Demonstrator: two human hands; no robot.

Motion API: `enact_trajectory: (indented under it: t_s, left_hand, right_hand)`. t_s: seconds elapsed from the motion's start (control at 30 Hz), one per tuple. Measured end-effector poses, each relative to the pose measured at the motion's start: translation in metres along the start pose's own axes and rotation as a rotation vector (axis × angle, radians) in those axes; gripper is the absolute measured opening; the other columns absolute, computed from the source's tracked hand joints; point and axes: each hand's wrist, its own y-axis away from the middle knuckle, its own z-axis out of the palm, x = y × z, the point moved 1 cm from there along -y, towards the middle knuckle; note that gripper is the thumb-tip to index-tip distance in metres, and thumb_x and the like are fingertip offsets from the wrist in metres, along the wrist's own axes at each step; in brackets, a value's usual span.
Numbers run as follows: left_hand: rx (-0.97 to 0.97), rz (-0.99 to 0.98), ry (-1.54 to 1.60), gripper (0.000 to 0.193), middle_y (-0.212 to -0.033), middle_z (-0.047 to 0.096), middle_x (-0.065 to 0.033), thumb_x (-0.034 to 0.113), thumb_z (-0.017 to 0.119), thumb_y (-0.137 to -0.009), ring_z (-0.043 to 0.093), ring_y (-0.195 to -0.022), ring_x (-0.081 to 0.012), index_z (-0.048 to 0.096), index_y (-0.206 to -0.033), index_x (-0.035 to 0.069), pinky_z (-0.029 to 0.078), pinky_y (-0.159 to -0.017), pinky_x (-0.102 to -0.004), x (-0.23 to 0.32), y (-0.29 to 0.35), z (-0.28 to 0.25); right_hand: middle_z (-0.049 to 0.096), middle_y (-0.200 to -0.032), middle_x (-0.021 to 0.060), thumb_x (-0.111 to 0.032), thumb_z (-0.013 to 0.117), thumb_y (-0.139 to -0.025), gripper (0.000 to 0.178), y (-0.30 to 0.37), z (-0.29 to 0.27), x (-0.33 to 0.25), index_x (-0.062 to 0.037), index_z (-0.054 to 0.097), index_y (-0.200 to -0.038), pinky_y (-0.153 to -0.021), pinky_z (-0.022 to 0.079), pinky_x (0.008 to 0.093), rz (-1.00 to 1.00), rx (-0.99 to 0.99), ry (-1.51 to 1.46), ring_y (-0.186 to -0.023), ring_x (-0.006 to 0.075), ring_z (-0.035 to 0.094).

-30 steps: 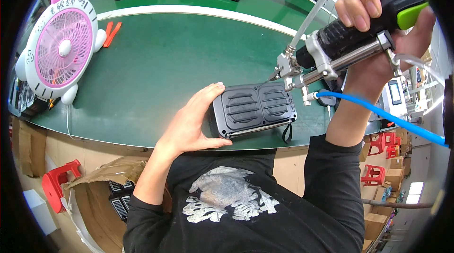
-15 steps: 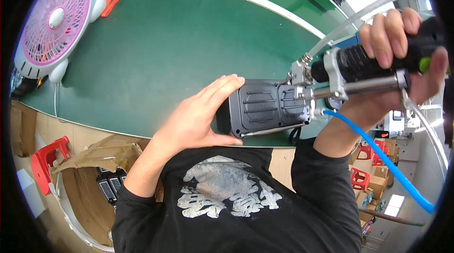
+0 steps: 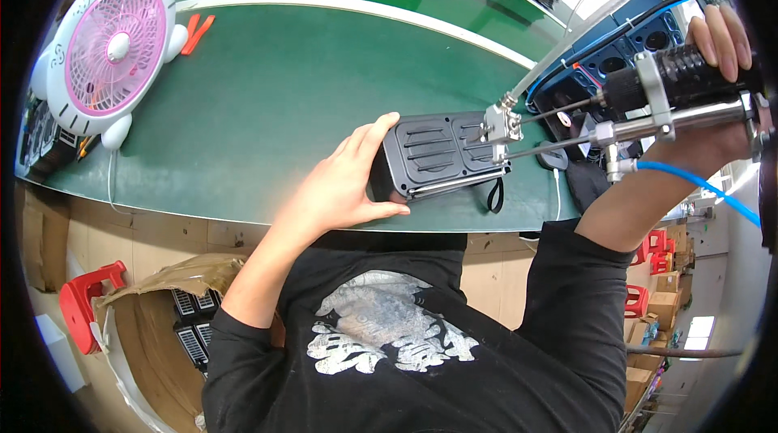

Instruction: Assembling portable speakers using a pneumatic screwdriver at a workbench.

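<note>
1. Your left hand (image 3: 332, 190) grips the left end of the black speaker (image 3: 429, 149), fingers at its top corner and thumb at its bottom corner.
2. The speaker lies on the green table (image 3: 267, 109), in the middle of the frame.
3. Your right hand (image 3: 720, 46), upper right, has its fingers wrapped around a black driver tool (image 3: 628, 91).
4. The tool's metal block (image 3: 502, 123) is over the speaker's right end; I cannot tell if they touch.
</note>
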Motion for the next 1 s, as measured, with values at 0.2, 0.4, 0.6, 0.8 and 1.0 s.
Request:
enact_trajectory:
  t_s: [0.2,0.4,0.6,0.8,1.0]
  left_hand:
    - [0.058,0.019,-0.02,0.117,-0.148,0.047,-0.019,0.04,0.093,-0.066,0.05,-0.134,-0.0415,0.024,-0.158,0.013,0.049,-0.107,-0.049,0.004,-0.009,0.011]
    - [0.027,-0.02,0.022,0.122,-0.15,0.046,-0.0222,0.034,0.097,-0.061,0.049,-0.136,-0.0416,0.026,-0.157,0.012,0.045,-0.112,-0.047,0.004,-0.009,0.009]
    - [0.049,0.002,-0.005,0.118,-0.146,0.048,-0.019,0.038,0.094,-0.064,0.052,-0.132,-0.0415,0.027,-0.157,0.014,0.048,-0.107,-0.0475,0.004,-0.009,0.009]
    - [0.03,-0.042,0.017,0.118,-0.148,0.047,-0.0207,0.036,0.096,-0.061,0.05,-0.135,-0.0413,0.03,-0.156,0.012,0.046,-0.111,-0.0469,0.007,-0.01,0.007]
    - [0.026,-0.06,0.051,0.119,-0.15,0.047,-0.0222,0.033,0.097,-0.059,0.048,-0.138,-0.0413,0.032,-0.156,0.01,0.043,-0.114,-0.0463,0.004,-0.009,0.009]
  right_hand:
    - [0.065,-0.091,0.0177,-0.072,0.051,-0.094,0.072,0.028,0.023,0.005,-0.0017,0.057,-0.105,-0.065,0.061,0.0431,-0.005,0.115,0.077,-0.079,0.03,0.07]
    - [0.062,-0.09,0.0137,-0.068,0.054,-0.094,0.067,0.034,0.049,0.019,-0.0032,0.055,-0.107,-0.066,0.057,0.04,0.019,0.24,0.146,-0.077,0.0258,0.066]
    - [0.06,-0.088,0.0097,-0.065,0.058,-0.094,0.062,0.048,0.067,0.04,-0.0046,0.052,-0.109,-0.066,0.052,0.0368,0.049,0.351,0.189,-0.074,0.0216,0.063]
    - [0.057,-0.086,0.0058,-0.061,0.062,-0.093,0.059,0.051,0.079,0.061,-0.0061,0.049,-0.11,-0.067,0.048,0.0336,0.084,0.426,0.215,-0.071,0.0175,0.059]
    - [0.054,-0.084,0.0021,-0.055,0.066,-0.093,0.054,0.061,0.089,0.08,-0.0074,0.046,-0.11,-0.067,0.044,0.0303,0.109,0.474,0.197,-0.068,0.0132,0.056]
